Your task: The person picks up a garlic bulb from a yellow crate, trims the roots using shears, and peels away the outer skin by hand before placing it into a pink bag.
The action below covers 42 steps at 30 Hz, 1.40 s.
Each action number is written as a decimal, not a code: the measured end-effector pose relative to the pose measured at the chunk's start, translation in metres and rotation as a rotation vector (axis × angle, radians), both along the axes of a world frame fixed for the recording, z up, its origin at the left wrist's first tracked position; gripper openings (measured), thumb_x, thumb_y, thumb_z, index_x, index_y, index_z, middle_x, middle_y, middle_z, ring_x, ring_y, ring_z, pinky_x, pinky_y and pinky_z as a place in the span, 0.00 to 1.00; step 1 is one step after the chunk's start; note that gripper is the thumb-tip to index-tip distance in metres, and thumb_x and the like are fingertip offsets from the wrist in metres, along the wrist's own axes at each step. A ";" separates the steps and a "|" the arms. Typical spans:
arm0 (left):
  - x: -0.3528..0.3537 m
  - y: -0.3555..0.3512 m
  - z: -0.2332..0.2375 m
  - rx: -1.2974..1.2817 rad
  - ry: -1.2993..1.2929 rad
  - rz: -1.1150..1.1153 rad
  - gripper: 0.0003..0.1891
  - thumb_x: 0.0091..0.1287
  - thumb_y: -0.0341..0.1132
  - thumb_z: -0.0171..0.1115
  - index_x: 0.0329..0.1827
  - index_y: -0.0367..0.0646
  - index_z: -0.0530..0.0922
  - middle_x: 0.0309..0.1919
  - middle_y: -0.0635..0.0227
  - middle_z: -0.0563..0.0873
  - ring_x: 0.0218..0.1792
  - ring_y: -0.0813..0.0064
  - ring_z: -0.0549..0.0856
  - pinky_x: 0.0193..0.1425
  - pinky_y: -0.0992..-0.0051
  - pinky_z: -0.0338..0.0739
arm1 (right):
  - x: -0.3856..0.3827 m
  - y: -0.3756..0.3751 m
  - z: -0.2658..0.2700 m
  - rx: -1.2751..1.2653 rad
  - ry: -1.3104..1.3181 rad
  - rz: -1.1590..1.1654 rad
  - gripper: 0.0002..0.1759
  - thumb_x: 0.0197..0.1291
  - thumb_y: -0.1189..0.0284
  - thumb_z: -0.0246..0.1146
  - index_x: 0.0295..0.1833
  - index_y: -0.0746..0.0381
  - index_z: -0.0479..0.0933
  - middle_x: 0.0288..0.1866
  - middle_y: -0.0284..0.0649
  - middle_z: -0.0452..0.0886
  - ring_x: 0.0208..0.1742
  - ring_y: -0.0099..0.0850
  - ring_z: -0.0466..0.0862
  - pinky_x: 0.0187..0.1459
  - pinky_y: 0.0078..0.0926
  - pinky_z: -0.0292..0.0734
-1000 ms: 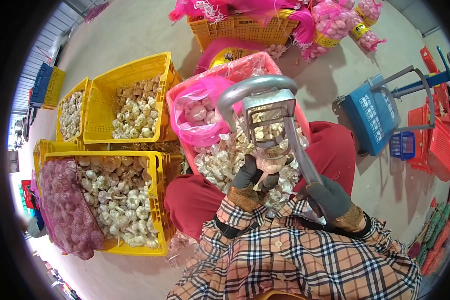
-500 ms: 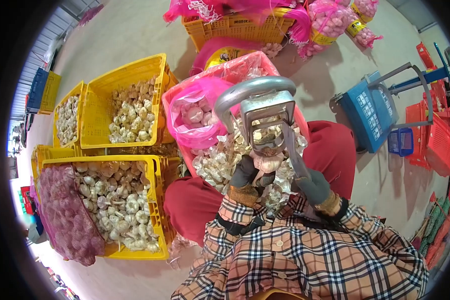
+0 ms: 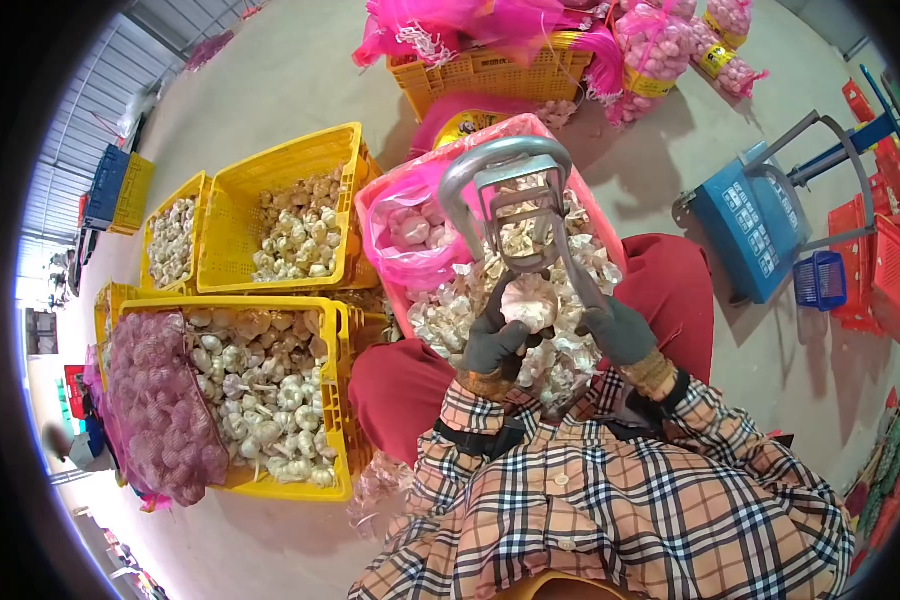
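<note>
My left hand (image 3: 496, 335), in a dark glove, is closed around a garlic bulb (image 3: 529, 303) just below the metal cutting tool (image 3: 532, 262). My right hand (image 3: 620, 331), also gloved, is wrapped round the tool's lever handle (image 3: 576, 272), to the right of the bulb. Under both hands is a pink crate (image 3: 602, 225) holding garlic skins and scraps (image 3: 445, 318). A pink mesh bag (image 3: 382, 228) of garlic bulbs lies open inside the crate's left part.
Yellow crates (image 3: 220, 232) of garlic stand on the left, one with a purple mesh sack (image 3: 160, 415) over its side. Filled pink net bags (image 3: 653, 50) and another yellow crate (image 3: 470, 78) are ahead. A blue platform scale (image 3: 750, 225) and red baskets (image 3: 895, 270) stand right.
The garlic bulb has come down out of the tool's jaws, with its stem no longer hanging toward me. My right hand and the lever have shifted slightly up and left. The whole view has shifted.
</note>
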<state>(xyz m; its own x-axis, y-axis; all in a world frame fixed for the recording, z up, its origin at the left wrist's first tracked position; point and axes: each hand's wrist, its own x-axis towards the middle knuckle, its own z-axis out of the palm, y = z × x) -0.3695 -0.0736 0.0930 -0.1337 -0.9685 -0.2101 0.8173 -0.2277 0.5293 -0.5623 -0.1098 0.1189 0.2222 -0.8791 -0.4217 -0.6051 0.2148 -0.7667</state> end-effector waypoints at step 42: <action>-0.030 0.041 0.009 -0.033 -0.299 0.104 0.40 0.45 0.13 0.62 0.64 0.36 0.58 0.52 0.60 0.74 0.51 0.70 0.76 0.55 0.73 0.72 | 0.021 0.036 0.014 -0.533 -0.052 0.394 0.16 0.55 0.68 0.58 0.51 0.52 0.73 0.36 0.45 0.74 0.30 0.41 0.78 0.33 0.30 0.75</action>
